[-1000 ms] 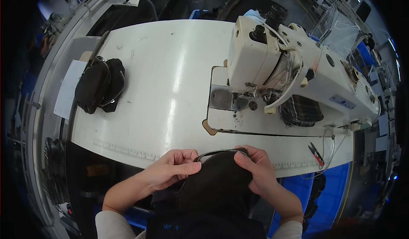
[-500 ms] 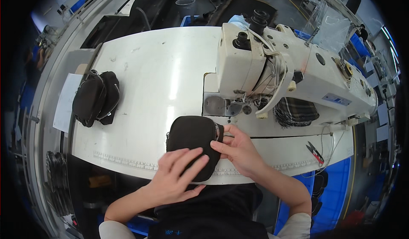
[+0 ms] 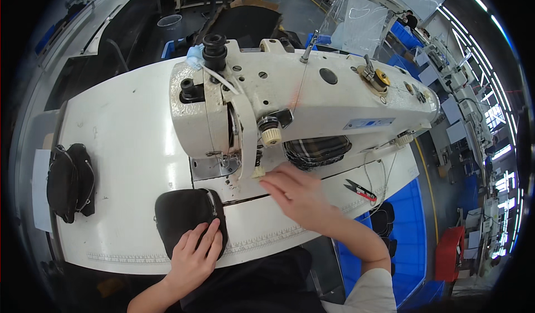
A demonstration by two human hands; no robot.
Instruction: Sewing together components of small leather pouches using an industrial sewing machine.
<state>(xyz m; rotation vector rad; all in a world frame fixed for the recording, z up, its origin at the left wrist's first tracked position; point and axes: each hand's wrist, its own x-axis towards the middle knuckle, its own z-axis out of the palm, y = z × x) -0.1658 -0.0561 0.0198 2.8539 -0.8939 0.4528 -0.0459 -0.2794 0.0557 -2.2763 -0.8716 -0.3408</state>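
Observation:
A black zippered pouch (image 3: 181, 215) lies flat at the table's front edge, its metal zipper running along the right side. My left hand (image 3: 195, 251) rests on its lower right part with the fingers stretched out over the fabric and zipper. My right hand (image 3: 304, 199) is off the pouch, beside the needle area of the white sewing machine (image 3: 206, 112) and just in front of a stack of dark plaid fabric pieces (image 3: 317, 151). Motion blurs its fingers, so whether they hold anything cannot be made out.
Two dark pouches (image 3: 69, 182) sit together at the table's left end. Red-handled thread snips (image 3: 362, 191) and a loose cord (image 3: 370, 173) lie on the right. A blue bin (image 3: 409, 229) with dark pieces stands below the right edge. A printed ruler strip runs along the front.
My right hand has let go of the pouch's zipper side and moved toward the machine. My left hand stays on the pouch. The view has swung to the right.

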